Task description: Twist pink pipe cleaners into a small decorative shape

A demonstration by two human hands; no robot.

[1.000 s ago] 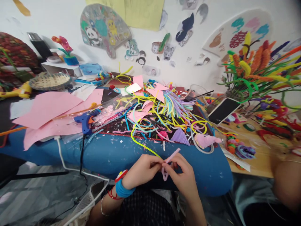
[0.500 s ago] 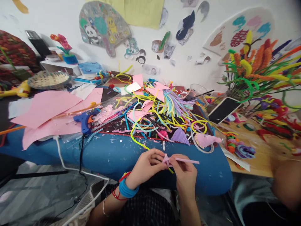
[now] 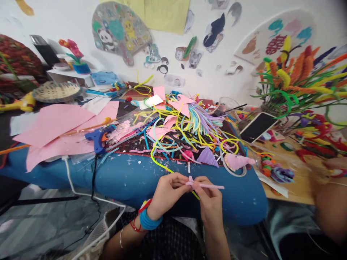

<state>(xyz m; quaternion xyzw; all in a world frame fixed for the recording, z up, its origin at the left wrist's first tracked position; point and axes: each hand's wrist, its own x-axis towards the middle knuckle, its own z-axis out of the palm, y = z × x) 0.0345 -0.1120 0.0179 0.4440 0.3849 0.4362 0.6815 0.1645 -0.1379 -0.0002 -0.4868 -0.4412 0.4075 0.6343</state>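
Carefully pinching the small folded end of the pink fuzzy stem [image 3: 214, 186] with the left hand [image 3: 168, 191], and gripping right alongside with the right hand [image 3: 210, 198], at the near edge of the bench [image 3: 238, 196], with the straight tail jutting out rightward. Probably best to anchor the fold firmly on the left and bend only from the right, a little at a time, pressing each turn snug before starting another. Avoid over-squeezing, for fear of flattening the fuzz. Mind the yellow-green stem [image 3: 162, 165], running off the bench and passing under the hands; cannot tell whether gripped or merely lying behind. Just beyond, leave the lilac cone [image 3: 208, 157] and the pink cone [image 3: 238, 161] untouched. Stay well apart from the blue glue gun [image 3: 95, 139] over on the left, possibly hot. Farther back, draw any extra length gently from the heap of coloured stems [image 3: 200, 121], so as not to drag the loose pink pieces [image 3: 181, 105] lying on top.
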